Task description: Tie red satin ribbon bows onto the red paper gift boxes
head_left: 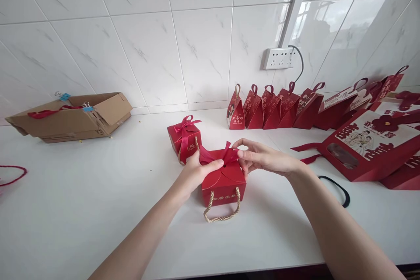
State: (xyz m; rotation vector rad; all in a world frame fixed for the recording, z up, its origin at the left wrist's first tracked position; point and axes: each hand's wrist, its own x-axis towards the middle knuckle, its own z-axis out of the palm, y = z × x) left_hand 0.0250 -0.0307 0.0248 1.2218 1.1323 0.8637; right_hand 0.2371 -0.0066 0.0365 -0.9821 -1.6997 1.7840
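A small red gift box (223, 183) with a gold rope handle (222, 216) stands on the white counter in front of me. A red ribbon (218, 156) lies across its closed top flaps. My left hand (197, 171) pinches the ribbon's left side. My right hand (260, 157) pinches the ribbon's right side, with fingers curled over the box top. Behind and to the left stands a second red box (183, 138) with a tied ribbon bow.
A row of red triangular gift bags (272, 107) lines the tiled wall. Larger red boxes (370, 144) lie at the right, with a black band (337, 190) beside them. A flattened cardboard box (72, 116) sits far left. A wall socket (278, 58) is above.
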